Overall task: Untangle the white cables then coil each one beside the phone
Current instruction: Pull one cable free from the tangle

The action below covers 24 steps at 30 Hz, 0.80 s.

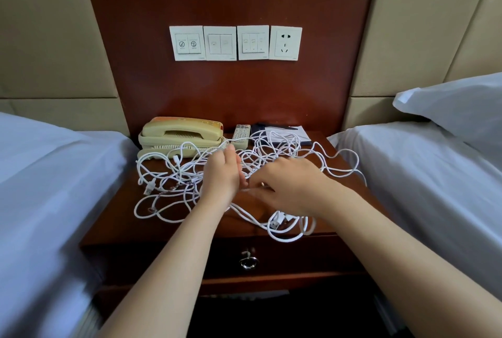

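Observation:
A tangle of white cables (173, 183) sprawls over the wooden nightstand (122, 218), from the beige phone (180, 134) at the back left to the front right edge, where a USB plug (275, 223) lies. My left hand (221, 174) is in the middle of the tangle, fingers raised and curled round strands. My right hand (288, 185) reaches in from the right, palm down, and pinches a cable just beside the left hand. Both hands hide the strands under them.
A remote control (240, 132) and a dark notepad with a pen (282, 131) lie behind the cables. White beds flank the nightstand: left bed (40, 174), right bed (423, 174). Wall switches and a socket (285, 43) sit above. A drawer handle (247, 260) is below.

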Motion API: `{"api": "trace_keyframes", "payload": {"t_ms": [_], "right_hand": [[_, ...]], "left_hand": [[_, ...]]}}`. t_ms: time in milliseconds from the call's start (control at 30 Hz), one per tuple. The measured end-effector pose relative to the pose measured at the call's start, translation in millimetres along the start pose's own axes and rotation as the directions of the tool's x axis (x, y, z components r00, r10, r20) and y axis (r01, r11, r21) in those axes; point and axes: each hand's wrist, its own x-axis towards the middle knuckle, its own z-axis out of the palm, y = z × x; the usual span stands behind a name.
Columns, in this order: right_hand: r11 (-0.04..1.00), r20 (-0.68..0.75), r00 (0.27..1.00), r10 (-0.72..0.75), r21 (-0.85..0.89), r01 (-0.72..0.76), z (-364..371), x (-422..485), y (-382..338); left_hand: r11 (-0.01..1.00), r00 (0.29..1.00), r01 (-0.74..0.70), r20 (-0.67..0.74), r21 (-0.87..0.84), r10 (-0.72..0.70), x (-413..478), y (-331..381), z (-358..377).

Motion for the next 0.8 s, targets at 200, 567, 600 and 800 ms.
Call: {"api": "trace_keyframes", "payload": {"t_ms": [200, 567, 600, 800], "right_hand": [[1.0, -0.174, 0.985, 0.012, 0.001, -0.012, -3.6, 1.4, 4.9], [0.912, -0.15, 0.986, 0.066, 0.41, 0.002, 6.4, 10.0, 33.4], [0.89, -0.156, 0.986, 0.058, 0.455, 0.019, 8.1, 12.1, 35.9], [0.606, -0.039, 0.993, 0.109, 0.795, -0.035, 21.7, 18.5, 50.2]], "left_hand": [[0.986, 0.895, 0.11, 0.419, 0.123, -0.152, -8.3, 12.1, -8.6], [0.915, 0.462, 0.404, 0.861, 0.009, -0.212, -18.7, 16.7, -21.9], [0.907, 0.437, 0.422, 0.877, -0.006, -0.198, -18.7, 15.8, -22.0], [0.876, 0.456, 0.456, 0.887, -0.154, -0.081, -23.1, 14.4, -21.3]]}}
